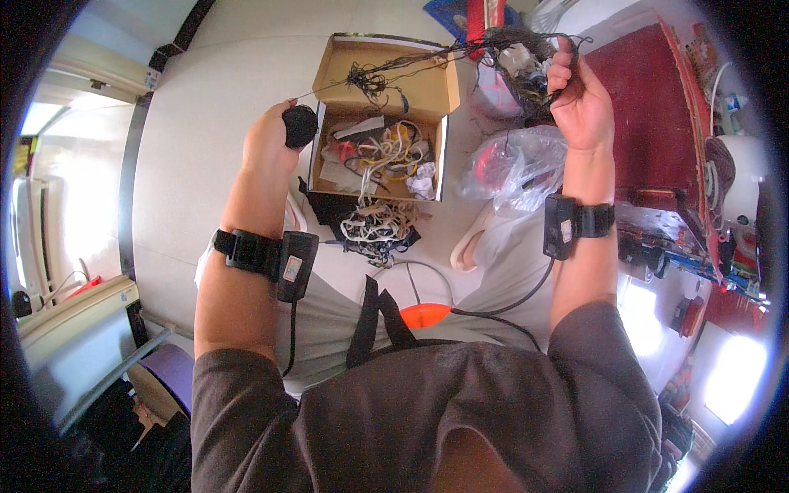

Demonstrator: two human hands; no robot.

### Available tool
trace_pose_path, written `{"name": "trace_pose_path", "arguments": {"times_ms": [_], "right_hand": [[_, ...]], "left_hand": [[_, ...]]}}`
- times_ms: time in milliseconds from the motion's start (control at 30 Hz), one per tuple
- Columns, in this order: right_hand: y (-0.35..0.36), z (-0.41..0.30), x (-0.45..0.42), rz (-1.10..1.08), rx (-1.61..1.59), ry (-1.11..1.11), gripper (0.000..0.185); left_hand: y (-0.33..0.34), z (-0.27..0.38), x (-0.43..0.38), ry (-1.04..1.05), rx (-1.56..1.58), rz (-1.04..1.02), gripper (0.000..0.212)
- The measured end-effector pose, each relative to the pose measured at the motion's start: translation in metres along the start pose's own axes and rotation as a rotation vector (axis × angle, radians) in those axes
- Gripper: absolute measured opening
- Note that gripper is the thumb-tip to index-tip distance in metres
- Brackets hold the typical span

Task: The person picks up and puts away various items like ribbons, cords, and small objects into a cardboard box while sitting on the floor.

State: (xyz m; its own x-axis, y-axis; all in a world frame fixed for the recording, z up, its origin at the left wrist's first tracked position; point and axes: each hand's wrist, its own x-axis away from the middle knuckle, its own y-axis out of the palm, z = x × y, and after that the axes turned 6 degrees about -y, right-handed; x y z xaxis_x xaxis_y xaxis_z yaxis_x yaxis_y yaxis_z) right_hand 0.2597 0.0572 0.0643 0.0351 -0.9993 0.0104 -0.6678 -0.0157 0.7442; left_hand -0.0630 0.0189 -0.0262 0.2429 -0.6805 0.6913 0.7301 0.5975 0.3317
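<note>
My left hand (270,138) holds a ball of black yarn or cord (301,126), left of an open cardboard box (384,196). A thin strand runs from the ball up to a loose black tangle (368,80) over the box's raised lid. From that tangle, long black strands stretch to my right hand (579,92), raised at the upper right with its fingers curled around a looped bundle of the same cord. Inside the box lie white and yellow cords (394,148) and crumpled white paper (422,180).
Below the box lies a heap of white and dark cords (379,225). A clear plastic bag (515,163) rests near my right forearm, with a pile of mixed items (524,68) above it. Dark red furniture (647,117) stands at the right. Black cables run from my wrist devices.
</note>
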Motion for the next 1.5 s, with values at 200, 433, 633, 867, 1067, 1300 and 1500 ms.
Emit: {"name": "trace_pose_path", "arguments": {"times_ms": [200, 433, 633, 867, 1067, 1300, 1500], "right_hand": [[-0.022, 0.0, -0.01, -0.12, -0.088, 0.086, 0.025], [-0.033, 0.004, -0.011, -0.129, -0.008, 0.084, 0.023], [-0.033, 0.008, -0.01, -0.079, 0.09, 0.073, 0.021], [-0.024, 0.012, -0.006, -0.033, 0.101, 0.089, 0.019], [-0.027, 0.011, -0.008, -0.048, 0.091, 0.083, 0.02], [-0.029, 0.01, -0.01, -0.031, 0.105, 0.076, 0.021], [-0.03, 0.01, -0.01, -0.085, 0.086, 0.08, 0.021]], "left_hand": [[-0.001, 0.001, -0.003, -0.009, 0.008, -0.017, 0.013], [0.003, -0.004, -0.004, 0.023, -0.027, -0.012, 0.018], [-0.002, -0.005, -0.006, 0.007, -0.052, -0.028, 0.017], [-0.005, -0.006, -0.008, 0.016, -0.046, -0.059, 0.016], [0.001, -0.007, -0.003, 0.031, -0.018, -0.043, 0.015], [0.002, -0.005, -0.003, 0.011, -0.053, -0.03, 0.015], [0.001, -0.006, -0.006, 0.021, -0.052, -0.057, 0.014]]}}
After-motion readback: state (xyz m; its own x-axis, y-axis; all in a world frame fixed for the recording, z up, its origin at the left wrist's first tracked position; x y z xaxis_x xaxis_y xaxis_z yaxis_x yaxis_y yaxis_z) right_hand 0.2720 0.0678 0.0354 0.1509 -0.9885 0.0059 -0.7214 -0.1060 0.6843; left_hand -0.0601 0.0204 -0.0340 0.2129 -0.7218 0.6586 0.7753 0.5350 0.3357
